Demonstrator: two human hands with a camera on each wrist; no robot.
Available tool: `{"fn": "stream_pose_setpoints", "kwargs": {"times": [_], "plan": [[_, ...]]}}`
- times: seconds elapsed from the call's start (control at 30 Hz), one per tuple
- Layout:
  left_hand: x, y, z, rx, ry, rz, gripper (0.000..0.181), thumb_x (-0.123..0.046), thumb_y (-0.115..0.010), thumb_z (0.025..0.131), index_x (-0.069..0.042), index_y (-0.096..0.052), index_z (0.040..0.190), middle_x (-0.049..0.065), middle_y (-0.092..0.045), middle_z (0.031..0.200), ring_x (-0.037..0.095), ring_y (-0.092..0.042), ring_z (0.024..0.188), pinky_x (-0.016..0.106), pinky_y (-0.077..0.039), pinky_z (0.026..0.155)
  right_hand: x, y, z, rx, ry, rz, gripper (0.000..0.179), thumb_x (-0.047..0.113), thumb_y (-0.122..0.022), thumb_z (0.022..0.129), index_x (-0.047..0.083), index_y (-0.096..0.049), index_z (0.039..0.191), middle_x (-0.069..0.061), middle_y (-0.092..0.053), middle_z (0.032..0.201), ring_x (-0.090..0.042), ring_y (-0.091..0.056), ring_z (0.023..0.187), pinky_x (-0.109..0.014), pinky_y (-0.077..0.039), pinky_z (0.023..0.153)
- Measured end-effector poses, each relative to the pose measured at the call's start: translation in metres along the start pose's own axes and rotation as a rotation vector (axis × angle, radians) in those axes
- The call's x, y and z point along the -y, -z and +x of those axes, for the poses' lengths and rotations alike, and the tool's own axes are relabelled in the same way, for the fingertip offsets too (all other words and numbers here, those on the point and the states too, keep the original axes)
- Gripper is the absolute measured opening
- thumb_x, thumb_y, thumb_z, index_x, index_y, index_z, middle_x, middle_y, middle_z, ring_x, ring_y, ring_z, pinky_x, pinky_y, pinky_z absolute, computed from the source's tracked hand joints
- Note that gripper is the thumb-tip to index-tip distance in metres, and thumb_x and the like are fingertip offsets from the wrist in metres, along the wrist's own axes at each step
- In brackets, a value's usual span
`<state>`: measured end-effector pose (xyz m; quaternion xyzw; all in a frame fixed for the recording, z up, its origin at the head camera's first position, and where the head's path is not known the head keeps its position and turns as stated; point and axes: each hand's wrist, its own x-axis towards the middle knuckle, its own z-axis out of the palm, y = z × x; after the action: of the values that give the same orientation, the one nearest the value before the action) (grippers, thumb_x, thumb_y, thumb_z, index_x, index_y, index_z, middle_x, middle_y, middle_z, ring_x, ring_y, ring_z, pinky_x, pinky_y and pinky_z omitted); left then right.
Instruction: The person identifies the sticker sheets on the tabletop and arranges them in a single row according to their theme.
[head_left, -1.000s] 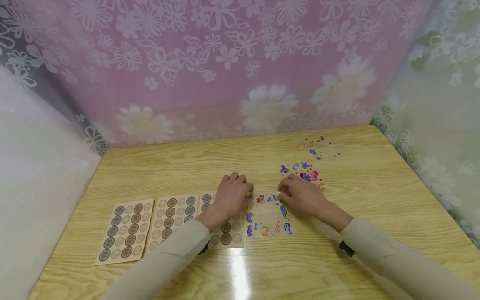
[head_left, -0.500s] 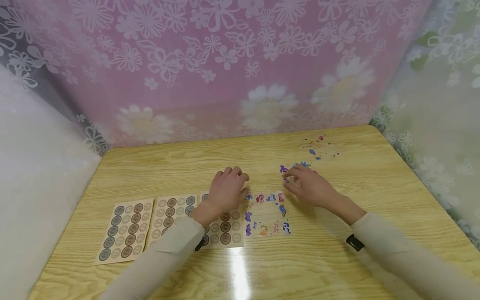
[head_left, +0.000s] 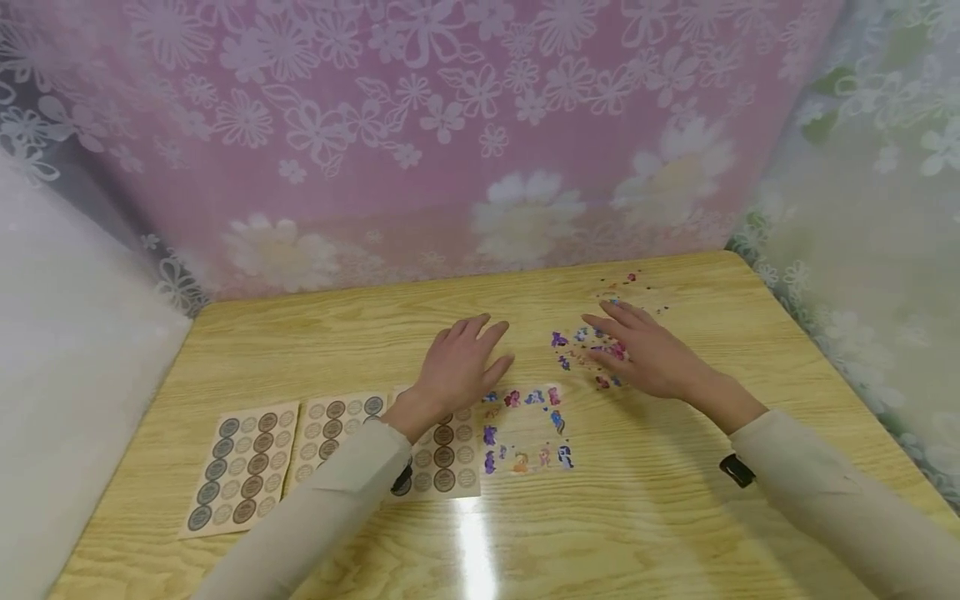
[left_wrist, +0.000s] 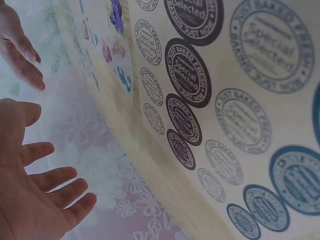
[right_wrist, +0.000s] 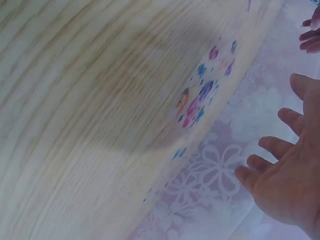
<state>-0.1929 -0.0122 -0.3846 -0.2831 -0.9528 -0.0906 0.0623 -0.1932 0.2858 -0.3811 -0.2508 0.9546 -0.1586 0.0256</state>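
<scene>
1. Three sheets of round labels (head_left: 240,471) lay left of the clear pony-bordered sheet (head_left: 522,433) on the table (head_left: 360,333) in the head view. My left hand (head_left: 459,362), holding nothing, hung near that sheet's far left corner; my right hand (head_left: 651,350), equally unburdened, was over the pony cluster (head_left: 581,334).
2. By the left wrist view, my left hand's fingers were parted, gripping nothing.
3. By the right wrist view, my right hand's fingers were spread, bare.

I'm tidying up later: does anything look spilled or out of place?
The colourful stickers by the right hand look scattered, unlike the neat square of stickers nearby; whether they're loose, I can't tell.
</scene>
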Motion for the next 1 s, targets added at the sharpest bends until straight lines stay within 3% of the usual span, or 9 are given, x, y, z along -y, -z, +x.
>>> {"fn": "stream_pose_setpoints", "kwargs": {"times": [0.2,0.37,0.6,0.77,1.0], "plan": [[-0.002,-0.005,0.01,0.015,-0.011,-0.007,0.056,-0.05,-0.041,0.099,-0.021,-0.04,0.147,0.012,-0.035,0.149,0.03,-0.031,0.136,0.048,-0.031,0.106,-0.012,-0.001,-0.001,0.015,0.013,-0.125,0.062,0.044,-0.047,0.1,0.011,-0.031,0.151,-0.023,-0.019,0.154,-0.042,-0.013,0.14,-0.058,-0.013,0.109],[-0.008,-0.012,0.021,0.079,-0.022,0.012,0.06,-0.056,-0.034,0.099,-0.023,-0.034,0.15,0.011,-0.026,0.154,0.03,-0.021,0.14,0.048,-0.023,0.11,-0.023,-0.001,-0.005,0.03,-0.017,-0.173,0.064,0.043,-0.046,0.1,0.009,-0.028,0.151,-0.025,-0.018,0.153,-0.043,-0.014,0.14,-0.056,-0.011,0.11],[-0.017,-0.023,0.035,0.15,-0.015,0.041,0.062,-0.058,-0.029,0.099,-0.026,-0.028,0.152,0.011,-0.022,0.155,0.029,-0.017,0.142,0.045,-0.02,0.111,-0.039,-0.001,-0.006,0.039,-0.096,-0.067,0.066,0.042,-0.047,0.1,0.009,-0.024,0.152,-0.028,-0.017,0.152,-0.049,-0.017,0.135,-0.064,-0.016,0.104],[-0.025,-0.03,0.044,0.181,-0.002,0.017,0.06,-0.055,-0.034,0.099,-0.025,-0.031,0.151,0.01,-0.025,0.154,0.028,-0.021,0.141,0.045,-0.025,0.109,-0.049,-0.005,-0.002,0.034,-0.123,0.032,0.065,0.041,-0.048,0.1,0.007,-0.026,0.151,-0.028,-0.025,0.148,-0.049,-0.021,0.133,-0.066,-0.015,0.103],[-0.039,-0.034,0.056,0.219,0.015,-0.018,0.061,-0.052,-0.041,0.098,-0.023,-0.031,0.151,0.008,-0.03,0.152,0.026,-0.028,0.137,0.044,-0.03,0.107,-0.056,-0.008,0.004,0.044,-0.145,0.086,0.065,0.037,-0.052,0.099,0.002,-0.03,0.149,-0.031,-0.031,0.143,-0.049,-0.026,0.131,-0.066,-0.015,0.103]]}}
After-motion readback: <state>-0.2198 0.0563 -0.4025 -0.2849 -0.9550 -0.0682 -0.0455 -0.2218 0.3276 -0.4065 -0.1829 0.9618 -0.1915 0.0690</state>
